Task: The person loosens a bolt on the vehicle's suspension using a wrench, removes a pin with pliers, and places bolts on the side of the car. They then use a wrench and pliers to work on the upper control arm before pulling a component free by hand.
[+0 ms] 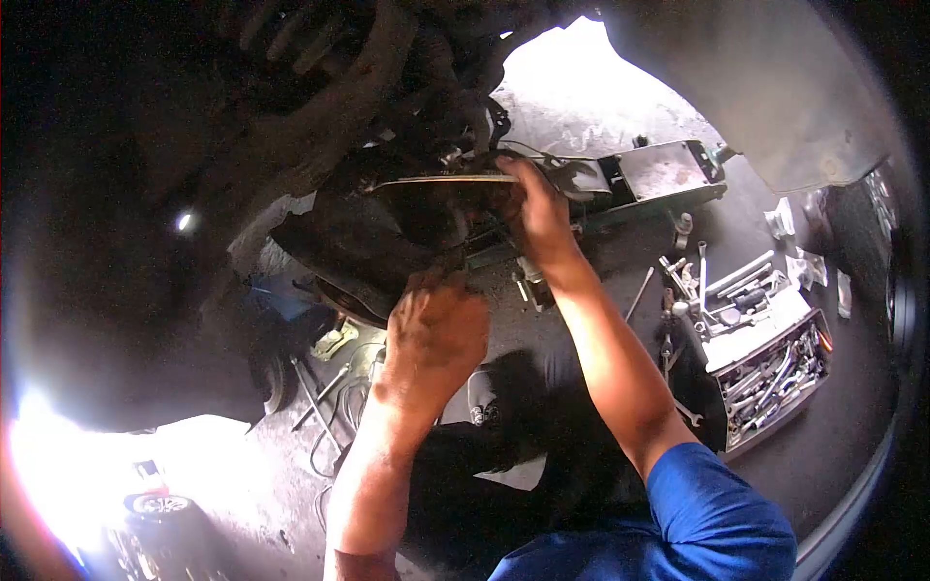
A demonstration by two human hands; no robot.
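Observation:
Overhead and ahead is the dark underside of a vehicle, with a brake disc (441, 180) seen nearly edge-on as a thin bright line. My right hand (535, 208) is raised at the right end of that disc, its fingers partly hidden behind dark parts. Lower and to the left, my left hand (438, 324) is bent inward against a dark curved metal part (354, 247), the back of the hand toward me. Its fingertips are lost in shadow, and whatever they touch cannot be made out.
A tool box (775, 382) full of wrenches and sockets stands on the floor at the right. A long floor jack (668, 174) lies behind my right hand. Bars and a hose (325, 402) are at the lower left, with a wheel (160, 505) farther off.

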